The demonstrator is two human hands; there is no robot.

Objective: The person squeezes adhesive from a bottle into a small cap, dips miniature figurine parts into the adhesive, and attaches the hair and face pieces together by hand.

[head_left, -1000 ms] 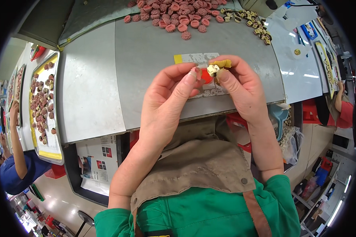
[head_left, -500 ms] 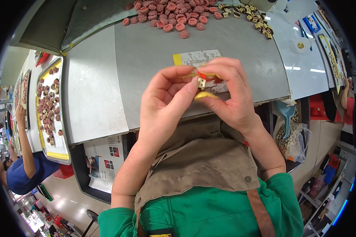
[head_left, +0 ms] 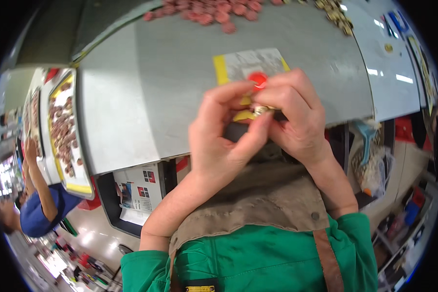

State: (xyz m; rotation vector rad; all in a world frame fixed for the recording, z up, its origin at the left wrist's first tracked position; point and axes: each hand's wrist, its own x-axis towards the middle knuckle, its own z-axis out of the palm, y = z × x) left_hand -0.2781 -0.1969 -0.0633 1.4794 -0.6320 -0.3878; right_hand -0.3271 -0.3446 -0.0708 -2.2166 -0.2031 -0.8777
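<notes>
My left hand [head_left: 221, 129] and right hand [head_left: 297, 114] meet above the table's near edge, fingers curled inward. Between them is a small cream-and-dark piece [head_left: 261, 111], my left thumb pressed against it and my right fingers closed around its other side. A round red piece [head_left: 257, 81] shows at my index fingertips. Yellow bits [head_left: 243, 116] stick out between the fingers; what they belong to is hidden. Behind my hands lies a grey-white sheet [head_left: 250, 61] with yellow edges.
Pink scalloped pieces [head_left: 214, 10] are heaped at the far side, with cream-and-dark pieces [head_left: 337, 15] to their right. A tray [head_left: 88, 189] of brownish pieces stands at left, near a co-worker in blue [head_left: 45, 209]. A blue scoop [head_left: 366, 138] rests in an open drawer at lower right.
Both hands have shifted slightly right and nearer to me in the picture as the view moved. The red piece now shows more fully above my fingertips.
</notes>
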